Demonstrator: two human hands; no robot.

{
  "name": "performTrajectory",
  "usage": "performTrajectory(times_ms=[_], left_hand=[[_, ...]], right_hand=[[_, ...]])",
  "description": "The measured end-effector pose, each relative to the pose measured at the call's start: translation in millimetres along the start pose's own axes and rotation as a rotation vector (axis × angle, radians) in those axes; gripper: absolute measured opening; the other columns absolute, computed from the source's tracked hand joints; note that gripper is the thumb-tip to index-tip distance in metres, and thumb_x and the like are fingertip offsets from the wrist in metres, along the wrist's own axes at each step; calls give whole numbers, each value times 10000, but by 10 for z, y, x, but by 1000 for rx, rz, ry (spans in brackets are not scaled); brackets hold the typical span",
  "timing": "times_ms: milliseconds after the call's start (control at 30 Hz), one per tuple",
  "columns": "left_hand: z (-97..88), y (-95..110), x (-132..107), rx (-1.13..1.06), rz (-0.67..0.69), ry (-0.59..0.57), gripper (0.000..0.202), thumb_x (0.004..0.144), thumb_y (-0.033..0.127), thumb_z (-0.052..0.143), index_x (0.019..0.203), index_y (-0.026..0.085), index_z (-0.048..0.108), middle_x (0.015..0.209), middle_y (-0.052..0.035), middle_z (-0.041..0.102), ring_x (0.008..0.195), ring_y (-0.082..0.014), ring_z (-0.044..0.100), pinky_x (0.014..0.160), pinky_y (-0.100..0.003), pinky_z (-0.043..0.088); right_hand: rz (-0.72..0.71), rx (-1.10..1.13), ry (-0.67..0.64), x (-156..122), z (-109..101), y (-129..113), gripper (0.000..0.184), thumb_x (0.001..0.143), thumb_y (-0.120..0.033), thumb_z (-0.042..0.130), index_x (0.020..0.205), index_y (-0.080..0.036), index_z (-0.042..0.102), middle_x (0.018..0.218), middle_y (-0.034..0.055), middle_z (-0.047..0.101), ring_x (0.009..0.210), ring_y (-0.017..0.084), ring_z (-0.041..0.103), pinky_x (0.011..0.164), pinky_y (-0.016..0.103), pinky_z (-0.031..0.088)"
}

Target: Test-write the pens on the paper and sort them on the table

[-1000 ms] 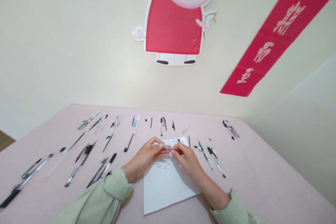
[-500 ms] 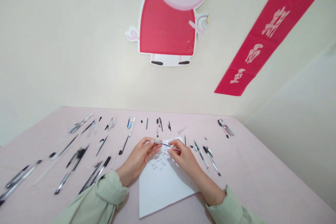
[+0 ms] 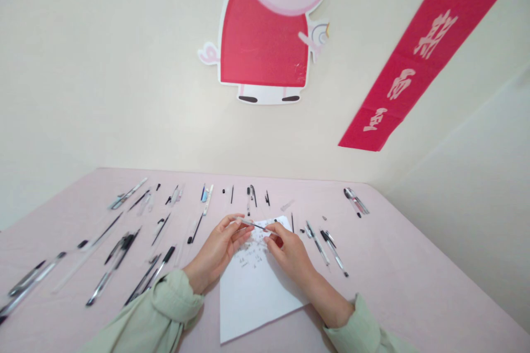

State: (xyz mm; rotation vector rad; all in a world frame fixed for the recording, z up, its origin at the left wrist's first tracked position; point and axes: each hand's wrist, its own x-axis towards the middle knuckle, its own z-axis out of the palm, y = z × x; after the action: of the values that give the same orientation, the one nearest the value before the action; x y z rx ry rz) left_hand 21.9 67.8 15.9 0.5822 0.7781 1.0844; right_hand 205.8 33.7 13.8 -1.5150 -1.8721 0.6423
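Observation:
My left hand [image 3: 219, 248] pinches one end of a thin pen refill [image 3: 250, 224] above a white sheet of paper [image 3: 256, 292] with small scribbles. My right hand [image 3: 290, 251] pinches the refill's other end, fingers curled, with something dark tucked under them. Both hands hover over the sheet's far part, wrists in pale green sleeves.
Several pens and pen parts lie in rows on the pink table [image 3: 414, 287]: a group to the left [image 3: 120, 253], a row at the back [image 3: 207, 198], some to the right [image 3: 327, 245] and at the far right [image 3: 356, 201]. A cream wall with a cartoon cutout and red banner stands behind.
The view shifted a little since a second ago. The two hands drew slightly apart, showing more of the thin refill between them; in the last half second they barely moved.

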Motion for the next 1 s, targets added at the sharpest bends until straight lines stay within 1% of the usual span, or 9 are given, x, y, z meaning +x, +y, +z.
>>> performTrajectory(times_ms=[67, 133, 267, 367, 533, 667, 767, 900, 1000], left_hand=[[5, 6, 5, -17, 4, 19, 94, 892, 108, 549, 964, 163, 573, 897, -63, 716, 846, -134, 698, 805, -236, 569], [11, 12, 8, -34, 2, 35, 98, 893, 98, 543, 959, 163, 574, 877, -57, 708, 831, -133, 698, 782, -227, 573], [23, 24, 0, -41, -25, 64, 77, 906, 110, 526, 937, 163, 572, 841, -57, 700, 804, -128, 695, 743, -210, 574], [19, 11, 1, -27, -22, 60, 58, 896, 118, 545, 908, 165, 575, 844, -54, 696, 817, -128, 692, 775, -217, 567], [-6, -61, 16, 42, 24, 18, 77, 832, 146, 631, 847, 171, 560, 826, -29, 678, 859, -140, 685, 831, -238, 541], [2, -88, -14, 223, 72, 38, 164, 770, 219, 693, 833, 177, 547, 813, -28, 672, 857, -157, 685, 838, -270, 522], [-3, -98, -23, 398, 103, 27, 202, 737, 257, 703, 805, 189, 526, 797, -18, 652, 846, -175, 681, 784, -276, 511], [-48, -111, -4, 651, 238, -97, 163, 729, 228, 658, 764, 202, 501, 727, 21, 576, 740, -153, 620, 671, -246, 460], [-71, -89, -20, 838, 337, -190, 96, 736, 183, 593, 780, 207, 512, 762, 13, 573, 778, -165, 583, 721, -266, 445]], right_hand=[[-2, -15, 6, 14, -22, 31, 229, 860, -250, 527, 1082, -223, 576, 720, -24, 622, 618, 138, 558, 624, 243, 412], [-15, -31, 61, 47, -81, 87, 266, 848, -223, 521, 1111, -217, 564, 795, -6, 642, 634, 138, 563, 646, 255, 431], [-65, -144, 221, 134, -231, 228, 254, 857, -153, 439, 1049, -200, 599, 966, 61, 647, 845, 184, 595, 784, 312, 456], [-95, -246, 209, 166, -278, 287, 270, 838, -103, 423, 990, -200, 625, 992, 79, 645, 982, 222, 571, 875, 356, 435], [-57, -315, 188, 161, -276, 284, 301, 796, -41, 409, 932, -205, 622, 946, 71, 649, 937, 221, 574, 851, 349, 441], [-15, -377, 164, 167, -289, 310, 260, 819, -62, 432, 941, -197, 618, 932, 74, 644, 907, 222, 571, 819, 336, 436], [1, -403, 151, 183, -307, 337, 245, 844, -74, 439, 954, -198, 619, 937, 76, 644, 909, 219, 571, 825, 326, 426], [31, -427, 165, 201, -348, 363, 217, 863, -99, 449, 944, -196, 625, 945, 83, 642, 917, 222, 571, 814, 320, 420], [53, -446, 186, 207, -402, 403, 228, 865, -105, 448, 962, -194, 634, 956, 83, 641, 927, 220, 566, 823, 317, 411]])
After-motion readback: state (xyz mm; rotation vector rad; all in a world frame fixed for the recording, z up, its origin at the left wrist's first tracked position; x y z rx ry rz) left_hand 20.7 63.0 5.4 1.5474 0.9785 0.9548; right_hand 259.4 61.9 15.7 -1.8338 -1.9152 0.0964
